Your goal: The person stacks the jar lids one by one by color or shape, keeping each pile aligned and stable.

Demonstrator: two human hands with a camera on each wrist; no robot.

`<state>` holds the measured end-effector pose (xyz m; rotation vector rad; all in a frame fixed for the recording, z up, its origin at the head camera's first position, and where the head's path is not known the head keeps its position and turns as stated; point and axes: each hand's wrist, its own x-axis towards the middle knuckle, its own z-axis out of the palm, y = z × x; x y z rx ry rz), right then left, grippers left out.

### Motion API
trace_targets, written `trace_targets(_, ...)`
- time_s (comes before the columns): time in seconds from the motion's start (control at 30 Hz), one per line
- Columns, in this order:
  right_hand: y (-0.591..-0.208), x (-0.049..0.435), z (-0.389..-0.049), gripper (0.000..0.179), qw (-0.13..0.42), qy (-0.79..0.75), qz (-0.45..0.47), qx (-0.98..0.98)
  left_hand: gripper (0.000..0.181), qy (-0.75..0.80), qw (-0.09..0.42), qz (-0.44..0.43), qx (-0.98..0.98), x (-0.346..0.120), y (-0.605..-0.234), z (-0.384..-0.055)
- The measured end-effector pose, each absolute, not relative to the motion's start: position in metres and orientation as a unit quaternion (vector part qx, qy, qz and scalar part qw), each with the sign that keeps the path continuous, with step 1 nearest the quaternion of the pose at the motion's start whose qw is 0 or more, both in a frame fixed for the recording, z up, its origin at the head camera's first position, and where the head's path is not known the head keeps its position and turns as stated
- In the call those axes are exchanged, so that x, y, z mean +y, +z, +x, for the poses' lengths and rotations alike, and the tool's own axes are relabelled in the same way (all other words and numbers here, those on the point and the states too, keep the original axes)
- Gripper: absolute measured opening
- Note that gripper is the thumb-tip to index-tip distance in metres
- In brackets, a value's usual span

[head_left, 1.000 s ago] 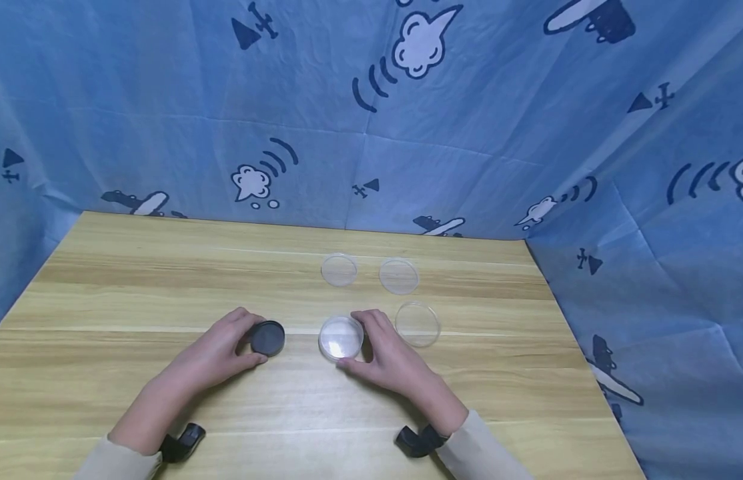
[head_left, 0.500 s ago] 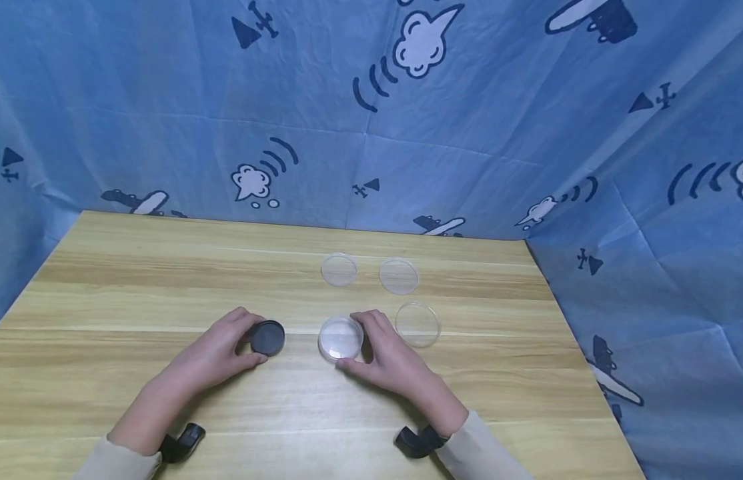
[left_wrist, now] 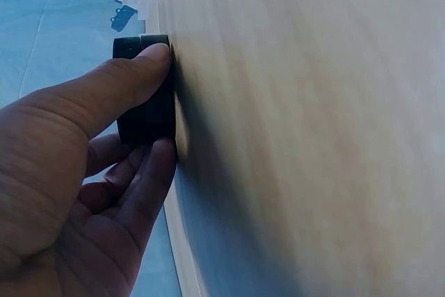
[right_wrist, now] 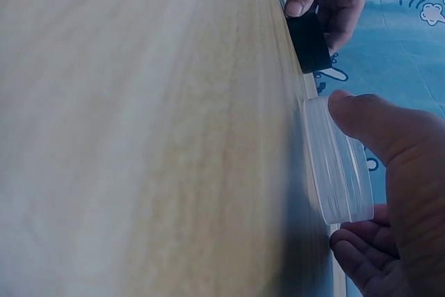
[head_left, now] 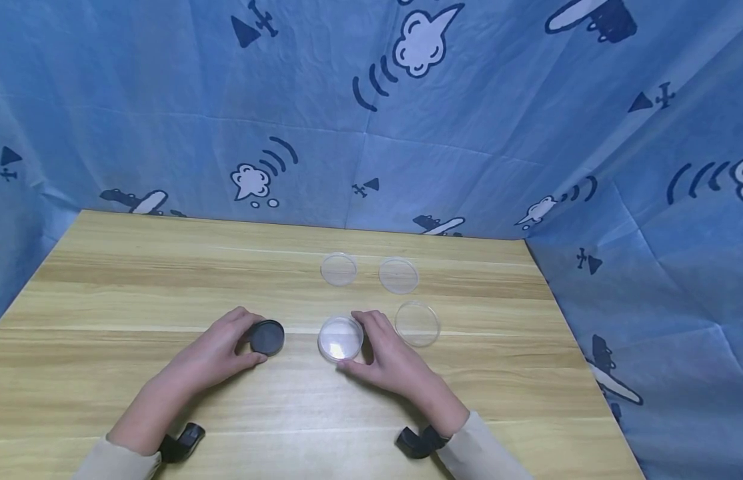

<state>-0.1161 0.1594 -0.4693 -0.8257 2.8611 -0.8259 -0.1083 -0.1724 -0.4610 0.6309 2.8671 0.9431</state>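
In the head view, my left hand [head_left: 212, 352] grips a round black container [head_left: 267, 338] by its side, thumb at the near edge and fingers at the far edge. It stands on the table; a seam runs round the black container [left_wrist: 147, 113] in the left wrist view. My right hand [head_left: 395, 360] holds a stack of clear round petri dishes [head_left: 341, 339] between thumb and fingers, just right of the black container. Several layers show in the stack of dishes [right_wrist: 338, 165] in the right wrist view. A gap separates the stack from the black container.
Three clear, shallow round dishes or lids lie singly on the wooden table [head_left: 137, 280]: a back left dish [head_left: 339, 269], a back right dish [head_left: 398, 275] and one dish [head_left: 417, 325] beside my right hand. A blue patterned cloth [head_left: 323, 100] hangs behind the table and at its sides.
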Motion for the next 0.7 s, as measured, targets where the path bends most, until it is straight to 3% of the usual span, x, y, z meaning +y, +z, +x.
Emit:
trace_targets(0.47, -0.451, 0.164, -0.148, 0.072, 0.037, -0.312, -0.242, 0.918, 0.047, 0.304, 0.028, 0.205, 0.93, -0.172, -0.46, -0.108)
trace_targets(0.7, -0.445, 0.163, -0.18, 0.077, 0.057, -0.326, -0.221, 0.917, 0.047, 0.306, 0.029, 0.205, 0.929, -0.172, -0.461, -0.108)
